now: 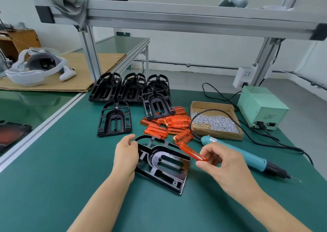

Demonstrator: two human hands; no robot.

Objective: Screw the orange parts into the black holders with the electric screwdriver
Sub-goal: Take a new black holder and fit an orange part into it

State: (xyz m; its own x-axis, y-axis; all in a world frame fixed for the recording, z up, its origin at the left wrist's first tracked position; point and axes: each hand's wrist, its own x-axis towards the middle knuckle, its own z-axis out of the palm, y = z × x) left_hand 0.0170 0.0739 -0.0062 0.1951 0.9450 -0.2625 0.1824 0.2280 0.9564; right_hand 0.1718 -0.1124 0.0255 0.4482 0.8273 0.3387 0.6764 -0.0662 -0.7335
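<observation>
Translucent orange plastic part [192,151]: pinched at its near end by the right hand [222,162], long axis running from near right up to far left, raised over the right side of a flat black plastic holder [163,166]. Holder lies on the green worktop [53,170] near the front edge, arched end pointing away; left hand [126,155] grips its left edge. Teal electric screwdriver [247,156] lies just right, bit toward the right edge. Spare orange parts [169,123], black holders [131,90] and a cardboard tray of screws [215,119] sit behind

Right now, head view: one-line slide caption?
Left hand steadies a black holder while right hand pinches an orange part; screwdriver lies on the mat.
</observation>
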